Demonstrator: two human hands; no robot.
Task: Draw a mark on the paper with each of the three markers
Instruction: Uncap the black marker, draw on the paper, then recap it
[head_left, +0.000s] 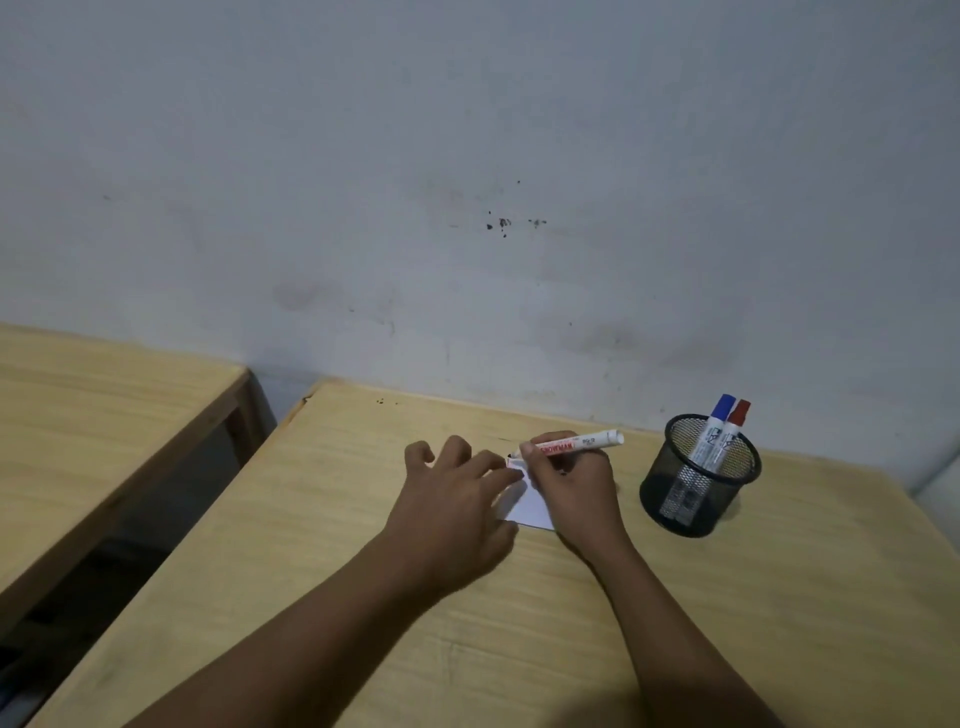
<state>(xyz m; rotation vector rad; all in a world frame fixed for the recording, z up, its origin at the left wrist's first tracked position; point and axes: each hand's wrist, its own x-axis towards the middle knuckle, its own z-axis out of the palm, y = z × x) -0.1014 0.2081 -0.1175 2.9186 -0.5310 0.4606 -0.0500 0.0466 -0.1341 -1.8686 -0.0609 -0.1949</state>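
Marker tip on the paper, 1 hand writing, 1 hand pinning the sheet.

The paper (527, 506) is a small, light sheet lying on the bench (322, 545) between the hands; it would likely slide unless pressed flat. The left hand (457, 499) is spread open, fingertips resting on its left edge. The right hand (571, 483) is curled closed around the white marker (571, 445), gripped low near the tip, which touches the paper's far corner; the barrel looks light, stiff and smooth. 2 more markers, blue-capped (714, 426) and red-capped (733, 428), stand in the mesh cup (696, 493) just right.
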